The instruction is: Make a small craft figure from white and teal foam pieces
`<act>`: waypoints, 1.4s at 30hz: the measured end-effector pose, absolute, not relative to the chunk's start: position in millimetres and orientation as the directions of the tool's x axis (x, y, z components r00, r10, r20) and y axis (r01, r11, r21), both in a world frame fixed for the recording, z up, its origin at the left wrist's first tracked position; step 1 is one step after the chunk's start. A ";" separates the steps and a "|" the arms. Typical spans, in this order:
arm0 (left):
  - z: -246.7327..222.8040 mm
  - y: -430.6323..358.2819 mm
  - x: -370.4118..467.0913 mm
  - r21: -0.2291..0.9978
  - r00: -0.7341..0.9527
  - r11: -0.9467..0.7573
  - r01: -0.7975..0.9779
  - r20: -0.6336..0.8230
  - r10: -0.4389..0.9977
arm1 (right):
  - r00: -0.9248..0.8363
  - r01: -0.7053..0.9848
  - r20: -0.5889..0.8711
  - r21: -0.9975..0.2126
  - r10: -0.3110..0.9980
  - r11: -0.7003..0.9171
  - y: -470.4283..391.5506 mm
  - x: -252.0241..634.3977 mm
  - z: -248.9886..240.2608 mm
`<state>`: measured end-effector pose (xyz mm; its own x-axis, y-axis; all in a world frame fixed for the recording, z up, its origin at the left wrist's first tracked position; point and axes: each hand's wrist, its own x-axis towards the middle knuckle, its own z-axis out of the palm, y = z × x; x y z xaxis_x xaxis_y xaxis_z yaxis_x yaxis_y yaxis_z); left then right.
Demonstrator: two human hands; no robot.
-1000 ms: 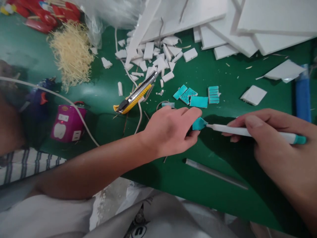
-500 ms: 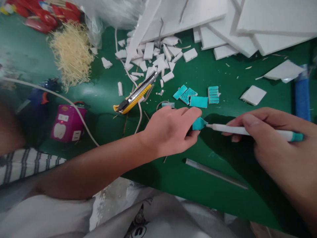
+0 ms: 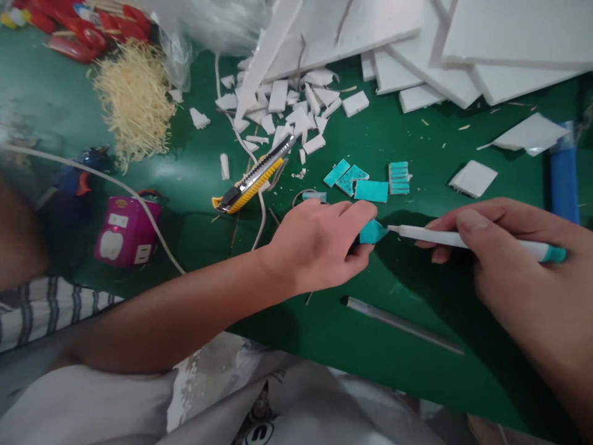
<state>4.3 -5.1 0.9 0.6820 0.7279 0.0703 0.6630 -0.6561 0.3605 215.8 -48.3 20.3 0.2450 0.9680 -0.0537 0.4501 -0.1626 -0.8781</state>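
Pinched in the fingers of my left hand (image 3: 324, 244) is a small turquoise foam piece (image 3: 372, 232), its pointed end facing right and its left part hidden by the fingers. My right hand (image 3: 504, 247) grips a white marker pen (image 3: 435, 236) with a turquoise end. The pen's tip is at the point of the foam piece; whether they touch is hard to tell. Just beyond my left hand lie several turquoise pieces, among them a plain rectangle (image 3: 371, 191), a dotted one (image 3: 352, 180) and a striped one (image 3: 399, 178).
A yellow utility knife (image 3: 254, 176) lies near white foam scraps (image 3: 296, 114). White foam boards (image 3: 519, 37) are stacked at the back. A purple power socket block (image 3: 127, 232), a white cable (image 3: 92, 164) and a straw-like bundle (image 3: 136, 102) sit left; a grey rod (image 3: 403, 322) lies in front.
The marker's tip has shifted very slightly relative to the foam piece's point, and my right hand with it. My left hand stays in place, still pinching the piece.
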 end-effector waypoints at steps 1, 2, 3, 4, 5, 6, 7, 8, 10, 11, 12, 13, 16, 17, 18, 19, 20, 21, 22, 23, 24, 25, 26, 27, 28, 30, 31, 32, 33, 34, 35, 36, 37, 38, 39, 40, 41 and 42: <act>1.0 -5.2 4.3 0.358 0.681 -0.654 0.666 0.065 0.729 | 0.231 0.450 -0.057 -0.879 0.971 -0.159 -48.4 215.6 20.5; 1.2 -5.3 4.4 0.357 0.680 -0.652 0.669 0.061 0.731 | 0.225 0.445 -0.060 -0.882 0.972 -0.157 -48.5 215.4 20.6; 1.3 -5.5 4.4 0.357 0.680 -0.652 0.669 0.060 0.731 | 0.230 0.435 -0.057 -0.887 0.972 -0.155 -48.5 215.3 20.6; 1.4 -5.6 4.5 0.357 0.680 -0.652 0.669 0.060 0.730 | 0.239 0.428 -0.054 -0.890 0.969 -0.155 -48.4 215.2 20.7; 1.4 -5.7 4.6 0.358 0.681 -0.652 0.668 0.059 0.730 | 0.248 0.426 -0.050 -0.891 0.967 -0.155 -48.3 215.2 20.7; 1.2 -5.8 4.7 0.358 0.681 -0.653 0.668 0.061 0.730 | 0.253 0.428 -0.048 -0.890 0.966 -0.156 -48.1 215.5 20.5; 1.0 -5.8 4.7 0.359 0.681 -0.653 0.667 0.063 0.729 | 0.251 0.432 -0.053 -0.887 0.967 -0.161 -48.0 215.9 20.3; 0.8 -5.7 4.8 0.360 0.682 -0.655 0.664 0.066 0.728 | 0.244 0.435 -0.059 -0.886 0.968 -0.163 -48.0 216.3 20.0; 0.4 -5.6 4.8 0.362 0.683 -0.659 0.660 0.076 0.726 | 0.226 0.431 -0.062 -0.888 0.972 -0.158 -48.3 217.3 19.1; 0.3 -5.6 4.8 0.363 0.684 -0.660 0.658 0.080 0.725 | 0.228 0.428 -0.055 -0.891 0.972 -0.151 -48.5 217.6 18.6; 0.3 -5.5 4.8 0.362 0.683 -0.660 0.659 0.079 0.726 | 0.232 0.428 -0.046 -0.892 0.972 -0.144 -48.8 217.7 18.2; 0.4 -5.4 4.8 0.359 0.681 -0.657 0.663 0.074 0.728 | 0.238 0.430 -0.038 -0.892 0.971 -0.140 -49.0 217.7 17.9; 1.3 -5.2 4.8 0.355 0.679 -0.650 0.672 0.056 0.732 | 0.243 0.436 -0.056 -0.886 0.968 -0.160 -49.5 216.7 18.1; 1.5 -5.2 4.8 0.357 0.680 -0.651 0.671 0.056 0.731 | 0.239 0.434 -0.064 -0.885 0.969 -0.166 -49.5 216.2 18.6; 1.7 -5.2 4.7 0.358 0.681 -0.652 0.669 0.058 0.730 | 0.241 0.432 -0.068 -0.886 0.968 -0.170 -49.5 215.7 19.1; 1.8 -5.2 4.7 0.359 0.681 -0.653 0.667 0.060 0.729 | 0.248 0.434 -0.064 -0.885 0.967 -0.170 -49.6 215.1 19.7; 1.8 -5.3 4.7 0.357 0.680 -0.652 0.669 0.060 0.731 | 0.255 0.439 -0.056 -0.883 0.965 -0.168 -49.6 214.7 20.1; 1.6 -5.3 4.6 0.355 0.677 -0.649 0.673 0.060 0.734 | 0.264 0.443 -0.049 -0.881 0.963 -0.166 -49.6 214.4 20.4; 1.4 -5.3 4.5 0.352 0.674 -0.647 0.676 0.058 0.736 | 0.272 0.445 -0.044 -0.880 0.961 -0.166 -49.7 214.4 20.3; 1.0 -5.3 4.4 0.350 0.673 -0.647 0.677 0.062 0.737 | 0.277 0.445 -0.040 -0.880 0.960 -0.165 -49.7 214.6 20.1; 0.5 -5.3 4.3 0.351 0.673 -0.650 0.674 0.070 0.736 | 0.277 0.441 -0.037 -0.883 0.960 -0.161 -49.7 215.0 19.6; 0.1 -5.3 4.1 0.353 0.674 -0.655 0.669 0.084 0.734 | 0.275 0.433 -0.036 -0.888 0.961 -0.157 -49.6 215.7 18.9; -0.3 -5.4 4.0 0.356 0.676 -0.660 0.662 0.098 0.731 | 0.273 0.421 -0.037 -0.894 0.961 -0.154 -49.5 216.5 18.1; -0.6 -5.4 4.0 0.359 0.677 -0.665 0.655 0.112 0.727 | 0.275 0.411 -0.037 -0.899 0.961 -0.152 -49.4 217.2 17.4; -0.7 -5.4 4.0 0.361 0.678 -0.667 0.651 0.119 0.726 | 0.277 0.406 -0.037 -0.901 0.960 -0.152 -49.2 217.7 16.8; -0.4 -5.5 4.2 0.363 0.677 -0.666 0.652 0.116 0.727 | 0.282 0.421 -0.031 -0.894 0.959 -0.153 -48.8 217.9 16.2; -0.1 -5.5 4.4 0.362 0.677 -0.663 0.656 0.107 0.728 | 0.281 0.434 -0.028 -0.888 0.959 -0.153 -48.6 217.5 16.2; 0.4 -5.4 4.6 0.359 0.677 -0.660 0.660 0.095 0.730 | 0.275 0.443 -0.026 -0.884 0.961 -0.151 -48.5 216.9 16.5; 0.9 -5.4 4.8 0.357 0.677 -0.656 0.665 0.082 0.731 | 0.266 0.446 -0.026 -0.883 0.964 -0.147 -48.5 216.3 17.0; 1.2 -5.3 4.9 0.354 0.678 -0.654 0.668 0.073 0.732 | 0.259 0.442 -0.029 -0.885 0.965 -0.145 -48.5 215.7 17.5; 1.5 -5.3 5.0 0.353 0.678 -0.653 0.670 0.068 0.732 | 0.258 0.434 -0.036 -0.888 0.965 -0.149 -48.5 215.3 18.1; 1.6 -5.3 5.1 0.353 0.679 -0.653 0.670 0.066 0.732 | 0.264 0.427 -0.041 -0.891 0.964 -0.155 -48.5 215.2 18.5; 1.5 -5.3 5.1 0.354 0.679 -0.654 0.669 0.069 0.731 | 0.272 0.426 -0.043 -0.890 0.961 -0.160 -48.4 215.4 18.8; 1.3 -5.3 5.0 0.354 0.679 -0.656 0.667 0.075 0.731 | 0.279 0.433 -0.043 -0.886 0.959 -0.166 -48.4 215.9 18.8; 1.1 -5.4 4.9 0.355 0.679 -0.658 0.664 0.081 0.729 | 0.283 0.441 -0.049 -0.880 0.958 -0.176 -48.2 216.6 18.6; 0.8 -5.5 4.8 0.356 0.680 -0.660 0.661 0.088 0.728 | 0.283 0.446 -0.054 -0.876 0.958 -0.181 -48.0 217.3 18.3; 0.5 -5.5 4.7 0.355 0.680 -0.662 0.660 0.092 0.727 | 0.281 0.449 -0.050 -0.875 0.958 -0.178 -47.9 217.8 17.9; 0.3 -5.5 4.5 0.354 0.681 -0.664 0.659 0.094 0.726 | 0.276 0.449 -0.047 -0.877 0.960 -0.172 -47.8 218.0 17.6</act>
